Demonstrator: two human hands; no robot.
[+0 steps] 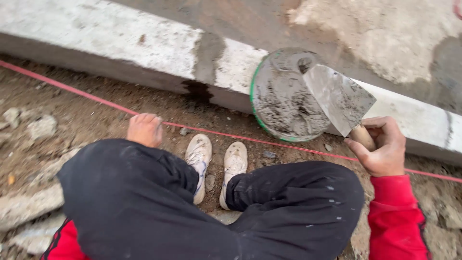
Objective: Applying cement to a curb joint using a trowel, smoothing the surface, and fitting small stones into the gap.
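Observation:
I squat on bare ground in black trousers and white shoes [216,163]. My right hand [382,149] grips the wooden handle of a steel trowel [339,98]; its blade is lifted over a round green-rimmed pan [284,103] smeared with grey mortar. My left hand [144,129] rests curled past my left knee, touching or pinching a taut red string line [288,144] that runs across the ground; the fingers are hidden.
A long pale concrete kerb [120,48] runs diagonally across the top, with a wet cement surface [385,33] behind it. Loose stones and rubble [33,125] lie on the dirt at left and lower right.

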